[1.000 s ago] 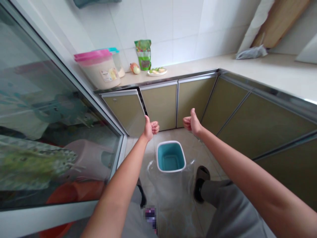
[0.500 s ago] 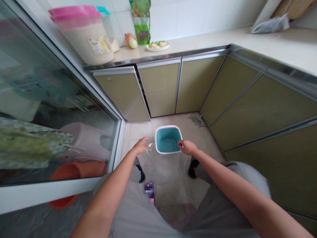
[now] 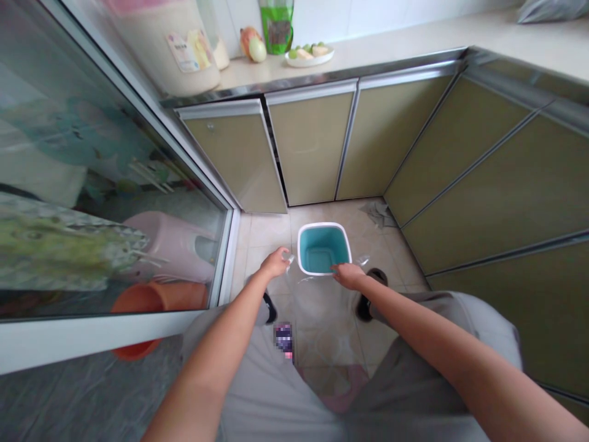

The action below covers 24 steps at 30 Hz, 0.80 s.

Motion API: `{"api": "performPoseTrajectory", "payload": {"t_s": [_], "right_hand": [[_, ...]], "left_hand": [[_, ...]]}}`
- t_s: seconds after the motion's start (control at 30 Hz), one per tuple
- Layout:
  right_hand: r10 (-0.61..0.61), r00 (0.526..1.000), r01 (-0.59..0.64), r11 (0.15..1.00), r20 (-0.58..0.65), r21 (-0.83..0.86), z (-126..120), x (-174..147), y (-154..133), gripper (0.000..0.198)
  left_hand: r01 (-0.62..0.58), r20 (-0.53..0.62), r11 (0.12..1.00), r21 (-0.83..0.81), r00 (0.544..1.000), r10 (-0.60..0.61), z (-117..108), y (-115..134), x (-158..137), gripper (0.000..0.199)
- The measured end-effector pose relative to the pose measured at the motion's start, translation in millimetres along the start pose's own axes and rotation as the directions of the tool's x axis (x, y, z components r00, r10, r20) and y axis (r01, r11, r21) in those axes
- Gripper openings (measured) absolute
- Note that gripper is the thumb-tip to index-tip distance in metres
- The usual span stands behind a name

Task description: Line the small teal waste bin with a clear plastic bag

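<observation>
A teal bin (image 3: pixel 324 236) with a white rim stands on the floor between my feet, its inside facing up at me. A clear, thin plastic bag (image 3: pixel 317 296) stretches across the near side of the bin, hard to make out against the tiles. My left hand (image 3: pixel 275 263) pinches a crumpled edge of it, just left of the bin and apart from the rim. On the near right corner of the rim, my right hand (image 3: pixel 350 275) is closed, with a bit of the clear plastic sticking out beside it. Its fingertips are partly hidden.
Cabinets (image 3: pixel 301 144) line the far and right sides. A glass door (image 3: pixel 92 184) is on the left, with an orange bucket (image 3: pixel 138 298) behind it. On the counter are a tub (image 3: pixel 161 55), an onion (image 3: pixel 252 44) and a plate of fruit (image 3: pixel 309 56). A grey rag (image 3: pixel 378 213) lies in the corner.
The view has tipped downward. My right hand has shifted from the bin's right edge to its near right corner. My left hand has closed more tightly on the plastic.
</observation>
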State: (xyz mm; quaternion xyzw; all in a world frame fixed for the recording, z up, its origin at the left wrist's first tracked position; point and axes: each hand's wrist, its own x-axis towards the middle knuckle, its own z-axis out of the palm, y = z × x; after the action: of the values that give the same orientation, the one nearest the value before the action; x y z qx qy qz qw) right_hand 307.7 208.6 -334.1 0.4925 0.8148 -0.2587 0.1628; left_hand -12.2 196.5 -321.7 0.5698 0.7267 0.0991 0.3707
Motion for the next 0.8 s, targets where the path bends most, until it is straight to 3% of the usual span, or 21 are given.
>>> {"api": "performPoseTrajectory", "payload": {"t_s": [0.2, 0.33, 0.5, 0.63, 0.8], "right_hand": [[0.016, 1.000, -0.016, 0.998, -0.008, -0.062, -19, -3, -8, 0.047], [0.009, 1.000, -0.008, 0.997, 0.004, -0.077, -44, -11, -13, 0.040], [-0.066, 0.997, 0.064, 0.997, -0.043, -0.040, -110, -25, -15, 0.028], [-0.115, 0.972, 0.115, 0.993, -0.207, -0.014, -175, -18, -11, 0.022], [-0.012, 0.907, 0.025, 0.999, -0.421, 0.024, -228, 14, -4, 0.025]], "left_hand": [[-0.024, 0.015, 1.000, -0.019, 1.000, 0.024, 0, -3, 2, 0.043], [-0.004, 0.025, 1.000, 0.004, 1.000, 0.004, 3, -2, 0, 0.047], [-0.013, 0.060, 0.999, 0.029, 0.998, 0.012, 6, 0, -4, 0.051], [-0.085, 0.093, 0.996, 0.016, 0.992, 0.083, 7, 0, -7, 0.048], [-0.208, 0.112, 0.978, 0.016, 0.972, 0.205, 5, -1, -7, 0.051]]}}
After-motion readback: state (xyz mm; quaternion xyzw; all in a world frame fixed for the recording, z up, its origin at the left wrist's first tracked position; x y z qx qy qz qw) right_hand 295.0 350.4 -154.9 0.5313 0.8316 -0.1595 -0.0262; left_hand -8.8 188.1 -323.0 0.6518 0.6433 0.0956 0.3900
